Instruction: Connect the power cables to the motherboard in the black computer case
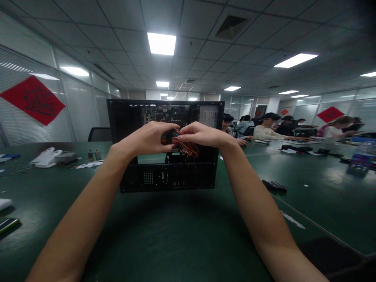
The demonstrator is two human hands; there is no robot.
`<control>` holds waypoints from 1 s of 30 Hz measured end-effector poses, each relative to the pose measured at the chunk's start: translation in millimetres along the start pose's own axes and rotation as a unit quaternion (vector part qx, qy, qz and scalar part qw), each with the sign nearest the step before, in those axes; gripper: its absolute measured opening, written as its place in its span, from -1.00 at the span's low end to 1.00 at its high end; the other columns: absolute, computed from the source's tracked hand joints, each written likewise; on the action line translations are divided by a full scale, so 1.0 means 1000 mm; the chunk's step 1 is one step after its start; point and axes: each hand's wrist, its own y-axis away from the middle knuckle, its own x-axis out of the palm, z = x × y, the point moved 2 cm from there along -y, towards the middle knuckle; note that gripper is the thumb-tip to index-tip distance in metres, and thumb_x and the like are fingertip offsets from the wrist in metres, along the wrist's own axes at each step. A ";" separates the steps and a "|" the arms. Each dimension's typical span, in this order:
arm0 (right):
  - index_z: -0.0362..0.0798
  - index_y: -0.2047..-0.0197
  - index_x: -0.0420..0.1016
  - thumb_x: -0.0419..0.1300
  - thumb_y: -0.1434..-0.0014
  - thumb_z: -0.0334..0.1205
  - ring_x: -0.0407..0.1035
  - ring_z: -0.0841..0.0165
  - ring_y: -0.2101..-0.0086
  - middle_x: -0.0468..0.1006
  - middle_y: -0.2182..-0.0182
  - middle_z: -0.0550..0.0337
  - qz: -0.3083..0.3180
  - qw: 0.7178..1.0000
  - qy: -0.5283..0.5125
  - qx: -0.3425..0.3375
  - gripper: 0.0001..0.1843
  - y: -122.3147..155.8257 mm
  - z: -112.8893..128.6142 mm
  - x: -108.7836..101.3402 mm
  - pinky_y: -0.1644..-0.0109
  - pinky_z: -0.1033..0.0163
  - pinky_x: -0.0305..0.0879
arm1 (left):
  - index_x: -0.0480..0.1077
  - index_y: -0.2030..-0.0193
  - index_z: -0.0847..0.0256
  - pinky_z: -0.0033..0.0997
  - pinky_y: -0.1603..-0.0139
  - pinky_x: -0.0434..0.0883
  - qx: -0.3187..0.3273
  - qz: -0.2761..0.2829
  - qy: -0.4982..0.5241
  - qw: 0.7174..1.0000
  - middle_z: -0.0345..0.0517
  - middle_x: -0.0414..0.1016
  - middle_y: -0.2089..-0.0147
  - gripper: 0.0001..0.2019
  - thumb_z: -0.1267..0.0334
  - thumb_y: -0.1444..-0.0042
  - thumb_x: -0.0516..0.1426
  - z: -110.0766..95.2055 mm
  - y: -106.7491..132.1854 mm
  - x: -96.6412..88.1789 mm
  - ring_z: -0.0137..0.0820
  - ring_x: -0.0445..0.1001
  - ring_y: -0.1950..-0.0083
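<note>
A black computer case stands upright on the green table, its side open toward me. Both my hands are in front of the opening, on a bundle of coloured cables. My left hand curls around the bundle from the left, thumb below and fingers above. From the right, my right hand pinches the same cables between thumb and fingers. Behind them a motherboard shows along the top of the case, and a labelled power supply sits at the upper right. My hands hide the cable ends.
On the green table, a white plastic bag and a grey box lie left. Black parts lie right, with a plastic bottle farther off. Several people sit behind; an office chair stands back left.
</note>
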 end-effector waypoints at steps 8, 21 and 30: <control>-0.14 0.35 0.54 0.21 -0.25 -0.01 0.37 0.44 0.47 0.55 0.47 0.18 -0.012 1.000 0.017 0.018 -0.65 -0.002 0.002 -0.001 0.41 0.34 0.24 | 0.42 -0.25 0.22 -0.29 0.01 0.51 0.004 0.009 0.017 1.000 0.06 0.61 -0.06 -0.45 0.17 -0.10 0.25 0.001 0.000 -0.001 -0.22 0.61 0.02; -0.13 0.24 0.52 0.14 -0.32 -0.11 0.46 0.38 0.36 0.60 0.35 0.12 0.002 0.999 -0.006 0.042 -0.74 -0.007 0.004 0.012 0.32 0.32 0.36 | 0.50 -0.15 0.17 -0.33 0.18 0.45 -0.046 0.044 -0.052 0.997 -0.02 0.64 0.16 -0.50 -0.04 -0.13 0.26 0.000 0.000 -0.001 -0.26 0.59 0.21; -0.15 0.17 0.51 0.20 -0.14 -0.24 0.39 0.36 0.31 0.56 0.29 0.16 -0.016 0.998 0.049 0.021 -0.79 -0.019 0.001 0.023 0.27 0.29 0.29 | 0.54 -0.06 0.24 -0.28 0.25 0.43 -0.083 0.088 -0.218 0.968 0.05 0.63 0.26 -0.51 -0.07 -0.12 0.21 -0.004 -0.002 0.003 -0.14 0.60 0.24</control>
